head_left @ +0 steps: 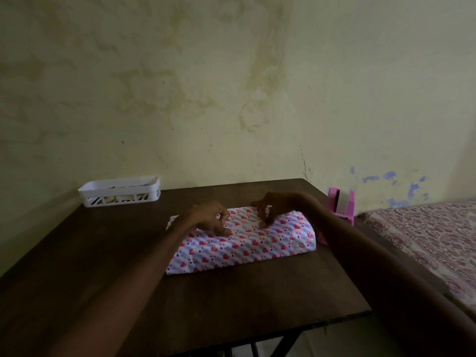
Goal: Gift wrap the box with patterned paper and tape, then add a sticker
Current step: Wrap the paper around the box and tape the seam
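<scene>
The wrapped box [242,243] lies in the middle of the counter [103,253]. My left grip [212,219] and right grip [269,208] curl fingertips down onto its top; whether they pinch anything I cannot tell. Lifting off early could let the paper [288,235] spring open.

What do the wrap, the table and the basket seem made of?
Wrap: thin paper, slightly glossy; it creases at the corners and catches light.
Table: probably dark wood or veneer, matte; faint plank lines.
Basket: white moulded plastic, by its slotted sides.
</scene>
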`<action>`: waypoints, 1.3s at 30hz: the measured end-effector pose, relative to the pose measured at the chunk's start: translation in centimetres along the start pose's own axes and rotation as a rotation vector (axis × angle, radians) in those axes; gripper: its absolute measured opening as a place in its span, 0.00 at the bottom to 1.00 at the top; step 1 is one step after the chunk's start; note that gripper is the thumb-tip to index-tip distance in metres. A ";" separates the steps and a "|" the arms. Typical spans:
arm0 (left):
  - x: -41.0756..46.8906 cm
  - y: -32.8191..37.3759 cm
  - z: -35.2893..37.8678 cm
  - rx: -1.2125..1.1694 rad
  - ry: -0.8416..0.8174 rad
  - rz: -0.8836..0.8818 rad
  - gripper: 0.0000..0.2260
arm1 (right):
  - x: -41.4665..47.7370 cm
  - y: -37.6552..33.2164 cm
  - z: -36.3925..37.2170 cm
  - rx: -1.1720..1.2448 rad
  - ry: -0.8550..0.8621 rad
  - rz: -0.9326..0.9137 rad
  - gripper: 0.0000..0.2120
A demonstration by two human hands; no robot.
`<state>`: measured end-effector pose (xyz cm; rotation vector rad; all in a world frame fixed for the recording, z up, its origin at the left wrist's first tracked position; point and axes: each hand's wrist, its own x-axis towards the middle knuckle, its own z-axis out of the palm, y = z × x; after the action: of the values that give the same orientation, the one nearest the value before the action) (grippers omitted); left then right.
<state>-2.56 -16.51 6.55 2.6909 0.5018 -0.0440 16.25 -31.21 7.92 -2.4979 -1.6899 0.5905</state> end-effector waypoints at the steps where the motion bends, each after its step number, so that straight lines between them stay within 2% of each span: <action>1: 0.0 -0.1 0.1 0.000 0.007 0.000 0.13 | 0.1 0.0 -0.1 0.015 0.007 0.011 0.18; 3: 0.1 -0.3 0.3 -0.020 0.025 -0.001 0.12 | 0.3 0.0 -0.1 0.027 0.041 0.024 0.21; 6: 0.0 -0.8 0.2 -0.004 0.011 0.031 0.08 | 0.4 0.3 0.3 0.038 0.052 -0.009 0.14; 8: -0.5 -0.5 -0.2 0.013 -0.052 0.058 0.11 | 0.4 0.6 0.5 0.046 0.056 -0.027 0.12; 10: -0.8 -0.2 -0.6 0.008 -0.103 0.061 0.16 | 0.3 0.8 0.7 0.064 0.086 -0.036 0.15; 13: -1.0 -0.1 -0.7 -0.025 -0.090 0.034 0.11 | -0.2 0.6 0.8 0.080 0.106 -0.051 0.17; 16: -0.7 -0.2 -0.5 -0.052 -0.071 0.016 0.11 | -0.8 0.4 0.7 0.091 0.079 -0.066 0.09; 18: -0.7 -0.1 -0.5 -0.080 -0.078 0.018 0.11 | -1.1 0.1 0.7 0.083 0.073 -0.062 0.07; 22: -0.8 0.1 -0.7 -0.112 -0.125 0.022 0.12 | -1.4 -0.6 0.9 0.032 0.093 -0.016 0.23; 26: -0.7 0.1 -1.2 -0.140 -0.126 0.040 0.12 | -2.0 -0.9 -0.1 0.008 0.062 -0.039 0.24; 30: -0.7 0.1 -1.5 -0.156 -0.117 0.083 0.12 | -2.1 -0.9 -0.7 0.031 0.059 -0.072 0.18; 33: -0.6 0.1 -1.3 -0.124 -0.088 0.080 0.12 | -1.6 -0.5 -0.2 0.014 0.060 -0.093 0.07; 36: -0.7 -0.3 -1.1 -0.113 -0.059 0.089 0.12 | -1.6 -0.5 0.1 0.027 0.053 -0.090 0.06; 37: -0.8 -0.3 -1.0 -0.108 -0.043 0.094 0.12 | -1.6 -0.4 0.3 0.026 0.058 -0.092 0.02; 39: -0.9 -0.3 -0.5 -0.086 -0.010 0.098 0.12 | -1.6 -0.4 0.6 0.037 0.079 -0.082 0.09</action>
<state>-3.56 -16.33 6.98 2.6261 0.3596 -0.0083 15.18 -32.62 7.86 -2.3808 -1.7272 0.5038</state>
